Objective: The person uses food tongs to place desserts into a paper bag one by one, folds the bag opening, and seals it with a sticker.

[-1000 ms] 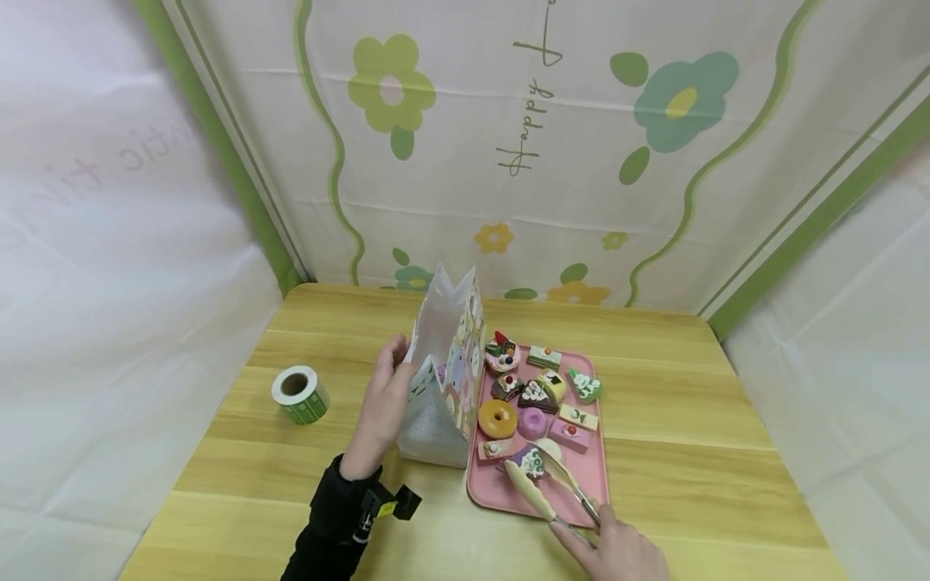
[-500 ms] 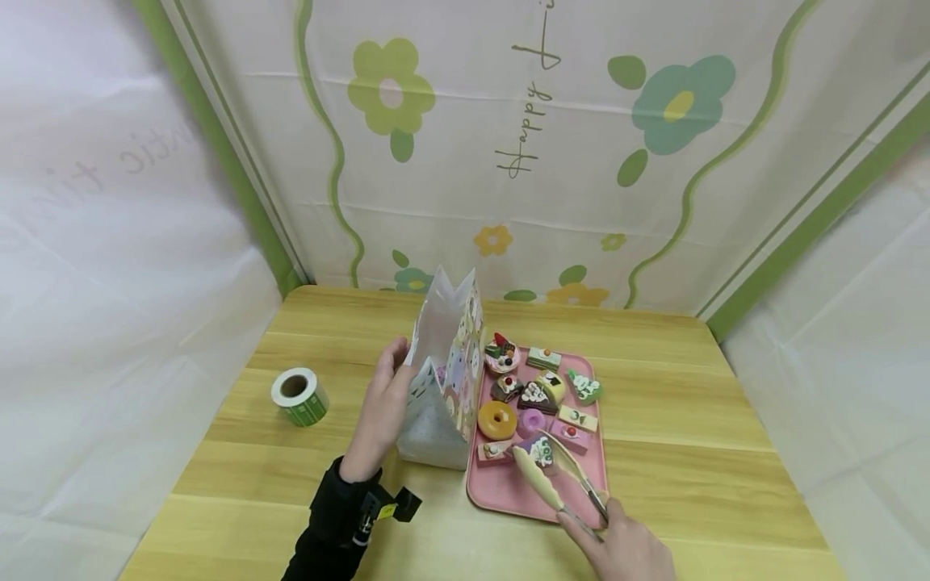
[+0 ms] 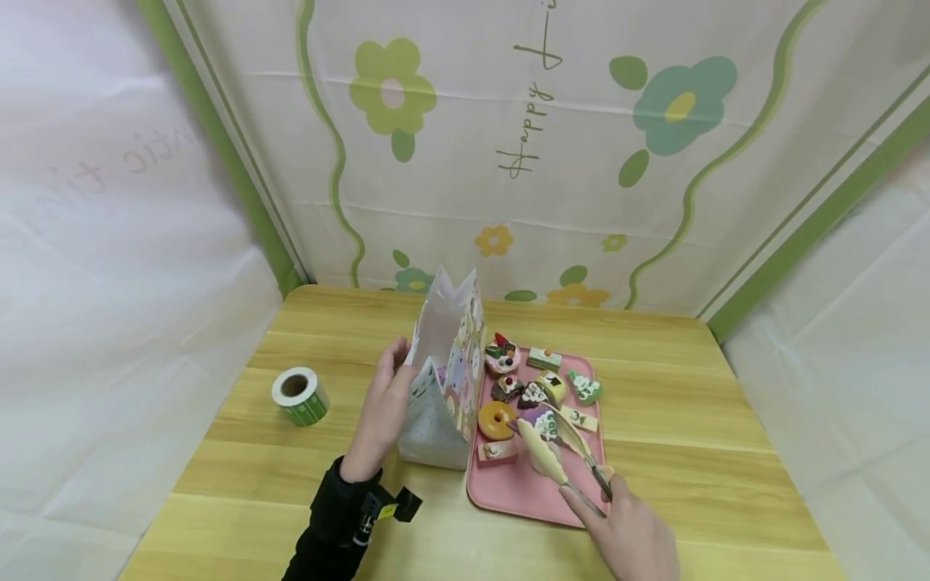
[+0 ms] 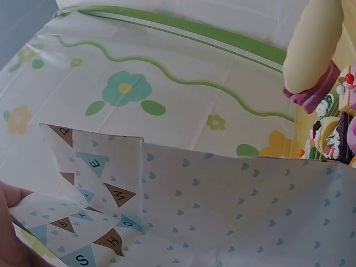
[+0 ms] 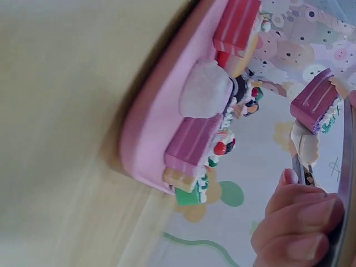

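1. Progress, as judged: the purple cake [image 3: 541,421] is off the tray [image 3: 520,489] and held in the tongs [image 3: 563,453], above the tray's middle. It is not yet in the bag [image 3: 445,379]. The lift looks done; carrying it over to the bag's mouth and dropping it in remain.
2. Bag: stands upright on the desk [image 3: 676,403], touching the tray's left edge, mouth open at the top. The wrist view of its inside shows only a printed wall [image 4: 222,211]; contents cannot be told.
3. Tray stock left: a donut [image 3: 497,420] near the tray's left edge, a pink slice [image 3: 497,452] just in front of it, and several small cakes toward the far edge, among them a green one [image 3: 585,386].
4. Right hand [image 3: 632,537]: fingers [image 5: 295,217] curled round the tong handles, squeezing them so the tips pinch the purple cake [image 5: 314,100]. Hand sits at the tray's near right corner.
5. Left hand [image 3: 381,407]: against the bag's left wall, thumb and fingers holding the paper edge to keep the bag upright and open.
6. Tape roll [image 3: 300,394]: on the desk, well left of the bag, untouched.
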Tool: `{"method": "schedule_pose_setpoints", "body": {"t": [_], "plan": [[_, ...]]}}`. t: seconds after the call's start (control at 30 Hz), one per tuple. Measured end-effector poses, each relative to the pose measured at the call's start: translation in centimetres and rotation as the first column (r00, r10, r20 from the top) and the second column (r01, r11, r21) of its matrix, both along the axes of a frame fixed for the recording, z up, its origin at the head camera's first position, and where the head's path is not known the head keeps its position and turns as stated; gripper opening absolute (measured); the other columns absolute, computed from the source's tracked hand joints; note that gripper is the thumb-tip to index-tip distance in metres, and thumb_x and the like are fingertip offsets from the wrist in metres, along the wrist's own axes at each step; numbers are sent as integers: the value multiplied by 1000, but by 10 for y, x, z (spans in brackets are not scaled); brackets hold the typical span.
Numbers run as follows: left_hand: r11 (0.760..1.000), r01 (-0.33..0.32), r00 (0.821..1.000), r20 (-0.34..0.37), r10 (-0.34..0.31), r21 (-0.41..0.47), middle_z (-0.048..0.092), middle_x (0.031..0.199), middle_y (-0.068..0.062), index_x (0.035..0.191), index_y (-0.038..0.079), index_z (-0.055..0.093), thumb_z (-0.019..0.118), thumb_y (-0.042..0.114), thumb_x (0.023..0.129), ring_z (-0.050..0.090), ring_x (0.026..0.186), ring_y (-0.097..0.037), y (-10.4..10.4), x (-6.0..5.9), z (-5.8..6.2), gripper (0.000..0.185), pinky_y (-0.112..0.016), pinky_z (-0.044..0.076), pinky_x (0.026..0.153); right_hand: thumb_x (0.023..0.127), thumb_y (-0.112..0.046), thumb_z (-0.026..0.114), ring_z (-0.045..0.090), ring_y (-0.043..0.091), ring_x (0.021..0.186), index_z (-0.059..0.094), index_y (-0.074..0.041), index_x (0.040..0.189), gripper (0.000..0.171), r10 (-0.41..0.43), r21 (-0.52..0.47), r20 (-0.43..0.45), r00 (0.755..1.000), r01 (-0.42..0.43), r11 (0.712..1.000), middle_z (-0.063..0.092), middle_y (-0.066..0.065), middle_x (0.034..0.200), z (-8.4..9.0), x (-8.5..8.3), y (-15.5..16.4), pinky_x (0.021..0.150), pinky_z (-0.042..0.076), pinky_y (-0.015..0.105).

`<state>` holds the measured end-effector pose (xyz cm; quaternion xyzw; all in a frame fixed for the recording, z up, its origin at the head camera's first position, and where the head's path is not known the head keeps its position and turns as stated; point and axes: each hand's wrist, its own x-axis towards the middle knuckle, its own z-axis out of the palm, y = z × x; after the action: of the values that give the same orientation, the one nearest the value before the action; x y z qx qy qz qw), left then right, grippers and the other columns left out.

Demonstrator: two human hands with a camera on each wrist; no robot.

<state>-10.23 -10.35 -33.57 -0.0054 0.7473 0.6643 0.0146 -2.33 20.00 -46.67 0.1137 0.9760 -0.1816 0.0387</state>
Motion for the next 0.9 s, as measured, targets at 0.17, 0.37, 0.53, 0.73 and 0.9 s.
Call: {"method": "schedule_pose_setpoints", "body": {"t": [0.17,0.37,0.53,0.73,0.9], "plan": [[1000,-3,1000,-1,3,9,25,138,-12,140,3,16,34,15,96,25,125,-22,0,0,0,49,-44,20,101,68,-79,40,39,20,43,47,-8,75,71,1,4,-26,1000,-1,1000,38,4,52,7,-6,-1,38,27,32],[1000,3,1000,-7,-3,16,24,139,-9,141,7,17,36,20,96,24,126,-21,-5,-7,-16,51,-45,20,101,69,-77,42,37,19,42,45,-9,74,69,11,15,-99,995,-9,1000,38,4,51,16,-12,-2,37,26,31],[1000,0,1000,-21,1,8,26,138,-4,141,12,19,38,26,95,25,125,-18,-8,-12,-29,51,-45,20,101,69,-76,43,36,17,40,42,-10,71,67,16,18,-153,988,-13,1000,36,3,50,28,-18,-5,35,25,31],[1000,1,1000,-9,-1,12,24,140,-6,141,10,17,37,24,96,24,126,-18,-8,-10,-24,52,-43,20,101,71,-74,46,35,17,38,46,-8,76,66,42,40,-228,973,-34,999,36,3,48,46,-27,-11,34,25,30],[1000,4,1000,2,-4,3,22,141,-11,141,4,15,35,17,96,23,127,-22,-6,-3,-7,51,-43,19,102,72,-72,47,34,16,38,52,-4,86,70,72,45,-279,958,-62,997,35,3,49,63,-36,-16,34,22,30]]}}
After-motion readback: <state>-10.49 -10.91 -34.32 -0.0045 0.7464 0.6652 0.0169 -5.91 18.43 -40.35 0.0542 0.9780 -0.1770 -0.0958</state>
